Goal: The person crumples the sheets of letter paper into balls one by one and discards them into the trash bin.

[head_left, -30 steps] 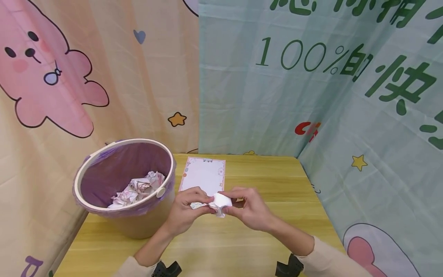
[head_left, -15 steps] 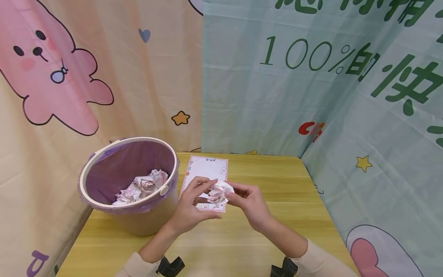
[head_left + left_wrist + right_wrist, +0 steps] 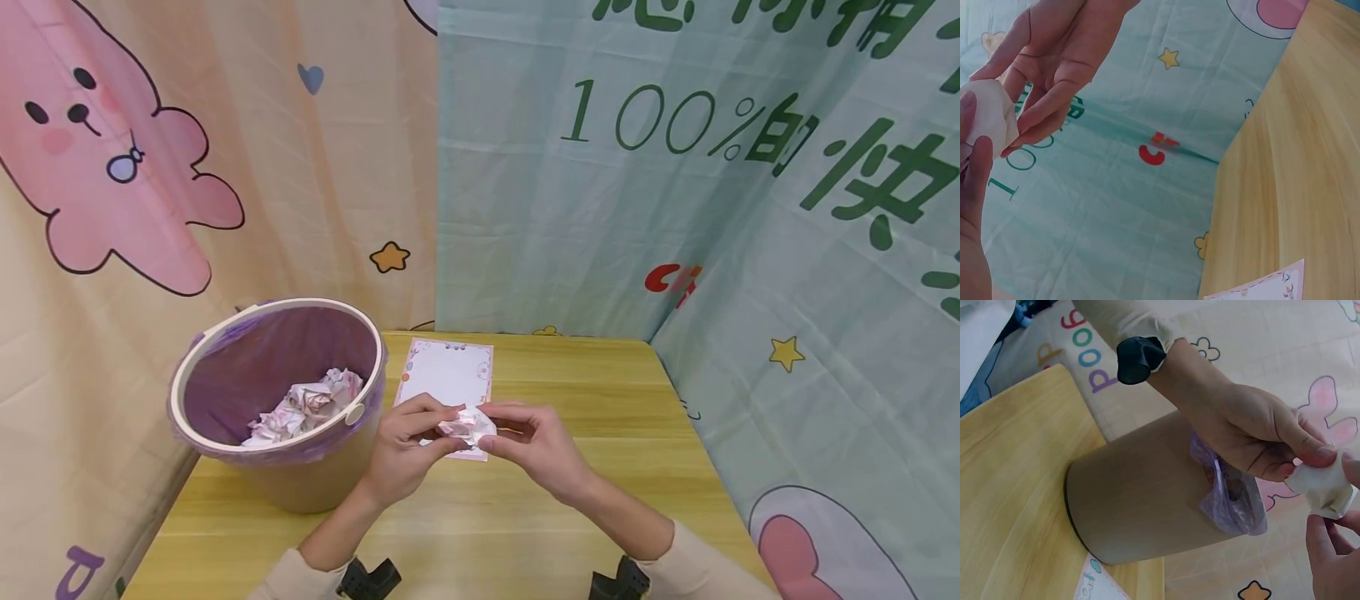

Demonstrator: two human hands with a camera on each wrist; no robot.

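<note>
A crumpled ball of paper (image 3: pixel 469 426), white with pink print, is held between both hands above the table. My left hand (image 3: pixel 408 446) pinches its left side with thumb and fingers. From the other side my right hand (image 3: pixel 536 446) grips it between thumb and fingertips. Both wrist views show the paper ball (image 3: pixel 991 115) (image 3: pixel 1322 484) caught between the fingertips of the two hands. Behind the hands a flat sheet of paper (image 3: pixel 446 375) with a pink decorated border lies on the table, its lower part partly covered by the hands.
A beige bin (image 3: pixel 300 483) with a purple liner (image 3: pixel 247 367) stands on the table at the left. Several crumpled papers (image 3: pixel 307 408) lie inside it. The wooden table (image 3: pixel 585 400) ends at printed curtains (image 3: pixel 540 208) behind and on both sides.
The paper ball has been turned and squeezed between the hands. Half a second ago the left fingers were spread more widely; now they pinch it again, a little lower.
</note>
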